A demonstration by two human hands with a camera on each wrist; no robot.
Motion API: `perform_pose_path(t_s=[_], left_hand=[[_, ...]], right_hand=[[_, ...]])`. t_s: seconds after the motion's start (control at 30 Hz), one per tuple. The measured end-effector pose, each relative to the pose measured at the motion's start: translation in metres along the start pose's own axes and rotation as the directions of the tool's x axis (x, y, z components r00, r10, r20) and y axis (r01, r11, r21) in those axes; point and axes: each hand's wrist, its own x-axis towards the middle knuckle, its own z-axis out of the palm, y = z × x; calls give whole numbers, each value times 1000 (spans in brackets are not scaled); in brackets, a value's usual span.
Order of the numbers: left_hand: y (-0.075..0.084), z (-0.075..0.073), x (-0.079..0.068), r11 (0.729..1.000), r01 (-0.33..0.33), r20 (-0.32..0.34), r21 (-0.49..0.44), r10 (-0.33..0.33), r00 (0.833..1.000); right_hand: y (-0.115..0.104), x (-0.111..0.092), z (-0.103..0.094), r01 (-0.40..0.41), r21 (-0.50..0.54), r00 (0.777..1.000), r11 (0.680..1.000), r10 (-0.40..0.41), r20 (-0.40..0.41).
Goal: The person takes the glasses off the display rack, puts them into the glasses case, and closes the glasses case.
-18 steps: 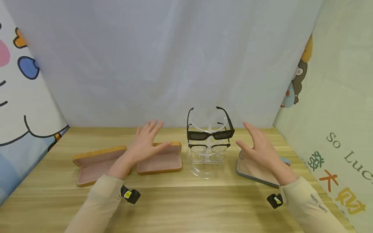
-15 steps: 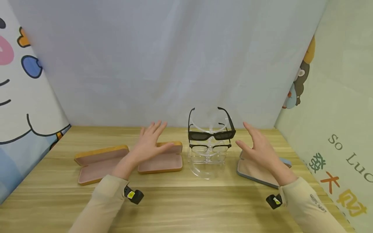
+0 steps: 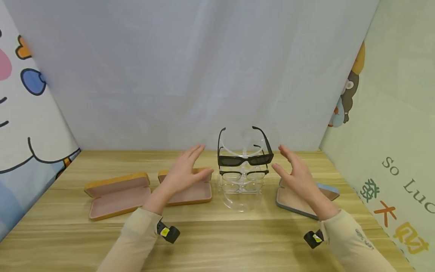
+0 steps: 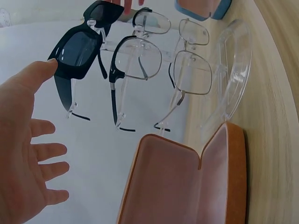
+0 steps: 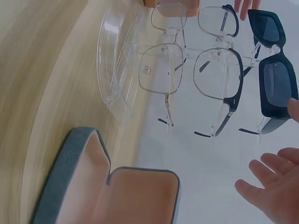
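Left hand (image 3: 180,175) and right hand (image 3: 299,179), apart and empty, fingers extended, flank a transparent stand (image 3: 244,152) in the head view, presumably stacked to keep sunglasses (image 3: 230,161) off two pairs of glasses (image 3: 256,175) below. Left wrist view: an orange case (image 4: 168,182) gapes near the stand. Right wrist view: a blue-grey case (image 5: 140,196) likewise.

left fingers (image 3: 194,154) and right fingers (image 3: 287,154) now nearer the black sunglasses (image 3: 252,160) than before
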Motion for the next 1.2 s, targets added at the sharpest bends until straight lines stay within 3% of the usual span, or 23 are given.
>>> perform_pose_path(t_s=[0.13, 0.3, 0.6, 0.77, 1.0, 1.2], left_hand=[[6, 5, 4, 999, -17, -51, -38, 15, 999], [18, 9, 9, 994, -9, -59, -105, 3, 998], [33, 21, 9, 977, 23, -105, -214, -47, 993], [40, 32, 8, 954, 61, -118, -293, -99, 988], [45, 36, 10, 915, 92, -168, -392, -170, 971], [46, 36, 12, 887, 95, -168, -452, -189, 967]], right_hand=[[-2, 1, 3, 24, 73, 999, 997, -21, -38], [-5, 4, 7, 21, 161, 998, 987, -11, -63], [-12, 8, 13, -66, 294, 995, 953, 85, -51], [-11, 9, 16, -97, 365, 990, 926, 127, -59], [-15, 11, 18, -97, 527, 989, 844, 141, -43], [-15, 11, 17, -124, 542, 986, 831, 163, -24]])
